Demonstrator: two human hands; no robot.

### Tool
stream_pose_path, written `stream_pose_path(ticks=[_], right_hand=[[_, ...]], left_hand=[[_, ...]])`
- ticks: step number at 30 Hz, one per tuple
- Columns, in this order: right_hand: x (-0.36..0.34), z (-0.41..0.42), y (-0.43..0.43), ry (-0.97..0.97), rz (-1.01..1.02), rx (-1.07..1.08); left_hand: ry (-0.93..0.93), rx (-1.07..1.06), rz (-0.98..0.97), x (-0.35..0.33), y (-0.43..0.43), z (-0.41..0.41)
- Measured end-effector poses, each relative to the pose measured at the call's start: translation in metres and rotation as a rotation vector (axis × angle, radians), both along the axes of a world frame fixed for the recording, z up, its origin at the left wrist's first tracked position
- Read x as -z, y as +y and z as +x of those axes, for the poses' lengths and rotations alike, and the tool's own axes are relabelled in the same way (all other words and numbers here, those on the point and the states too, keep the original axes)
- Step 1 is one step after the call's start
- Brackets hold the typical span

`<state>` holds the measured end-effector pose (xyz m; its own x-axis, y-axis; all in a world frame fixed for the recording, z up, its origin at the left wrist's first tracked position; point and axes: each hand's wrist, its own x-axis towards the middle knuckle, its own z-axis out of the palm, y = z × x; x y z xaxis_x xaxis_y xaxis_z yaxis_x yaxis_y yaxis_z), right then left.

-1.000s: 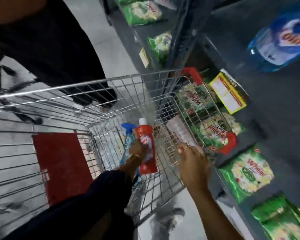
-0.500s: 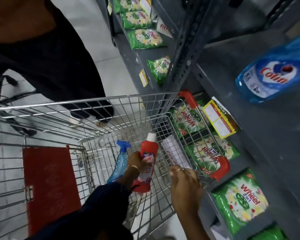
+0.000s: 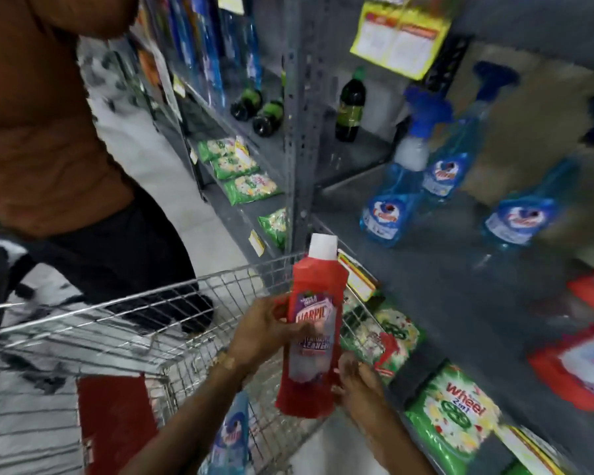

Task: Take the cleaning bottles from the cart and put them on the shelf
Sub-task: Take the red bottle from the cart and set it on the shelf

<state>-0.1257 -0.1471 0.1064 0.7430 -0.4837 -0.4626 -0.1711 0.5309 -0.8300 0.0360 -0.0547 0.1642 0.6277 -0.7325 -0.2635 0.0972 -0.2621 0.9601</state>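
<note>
The red cleaner bottle [image 3: 311, 332] with its white cap stands nearly upright above the wire cart [image 3: 158, 323], held in both hands: the left hand [image 3: 266, 329] wraps its label from nine o'clock, the right hand [image 3: 357, 383] grips its base from four o'clock. At two o'clock, blue spray bottles [image 3: 391, 200] stand on the grey shelf [image 3: 460, 269]. Another blue bottle [image 3: 232, 437] lies in the cart at seven o'clock.

Green detergent packets [image 3: 452, 417] lie on the low shelf level, dark green bottles [image 3: 349, 106] stand higher up, a yellow paper sign [image 3: 399, 32] hangs above, and another person [image 3: 48, 132] stands beside
</note>
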Motion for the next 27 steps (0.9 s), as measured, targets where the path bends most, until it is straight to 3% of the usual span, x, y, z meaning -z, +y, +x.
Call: stream_pose_path(ticks=[4,11,27], right_hand=[[-0.029,-0.049,-0.007,-0.028,-0.003,0.047],[-0.06,-0.154,-0.013,-0.039,-0.187,0.19],[-0.096,-0.303,-0.103,-0.139,-0.667,0.685]], left_hand=[[0.111,0.114,-0.087,-0.041,-0.004,-0.048],[0.194,0.336,-0.091,-0.062,-0.027,-0.134],[0.025,0.575,-0.451,-0.099,-0.168,-0.304]])
